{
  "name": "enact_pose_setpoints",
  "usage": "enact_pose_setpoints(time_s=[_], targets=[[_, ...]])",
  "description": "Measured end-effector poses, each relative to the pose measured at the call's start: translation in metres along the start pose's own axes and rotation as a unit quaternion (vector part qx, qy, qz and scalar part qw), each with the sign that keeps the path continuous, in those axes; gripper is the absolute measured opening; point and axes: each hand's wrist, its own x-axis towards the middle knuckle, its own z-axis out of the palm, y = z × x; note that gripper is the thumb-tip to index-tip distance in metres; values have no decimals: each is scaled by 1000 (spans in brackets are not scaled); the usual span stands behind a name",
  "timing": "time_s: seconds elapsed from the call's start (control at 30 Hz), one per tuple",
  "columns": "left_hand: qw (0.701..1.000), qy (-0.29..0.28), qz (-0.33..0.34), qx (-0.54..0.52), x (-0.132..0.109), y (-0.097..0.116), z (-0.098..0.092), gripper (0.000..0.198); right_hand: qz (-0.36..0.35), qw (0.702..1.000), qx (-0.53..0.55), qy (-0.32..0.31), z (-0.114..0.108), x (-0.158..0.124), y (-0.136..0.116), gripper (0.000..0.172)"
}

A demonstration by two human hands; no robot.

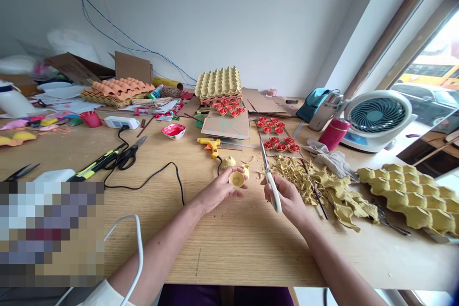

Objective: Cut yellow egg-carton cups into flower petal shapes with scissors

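My left hand holds a small yellow egg-carton cup, its round opening facing me, thumb and fingers around its rim. In my right hand is a pair of white-handled scissors, blades pointing up and away, apart from the cup. Just beyond my left hand lie more yellow cup pieces, partly hidden by its fingers. A heap of yellow carton scraps spreads to the right of the scissors. Red paper-pulp flowers sit in rows on cardboard behind it.
A yellow glue gun trails a black cord across the table. Egg trays stand at the back and right. Black scissors, a red-paint bowl, a pink bottle and a fan surround the workspace.
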Motion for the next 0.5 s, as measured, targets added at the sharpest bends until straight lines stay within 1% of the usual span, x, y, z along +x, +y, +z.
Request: enact_pose_setpoints(time_s=[0.1,0.2,0.4,0.5], targets=[[1000,-4,14,26,1,-2,1,44,1,1000,1,2,0,0,0,30],[999,-11,12,45,1,-3,1,48,1,1000,4,3,0,0,-1,28],[999,-13,9,41,-1,-1,-2,56,8,1000,22,-1,1,0,-2,29],[999,-11,11,49,-1,1,-3,54,11,999,43,-5,2,0,-6,30]])
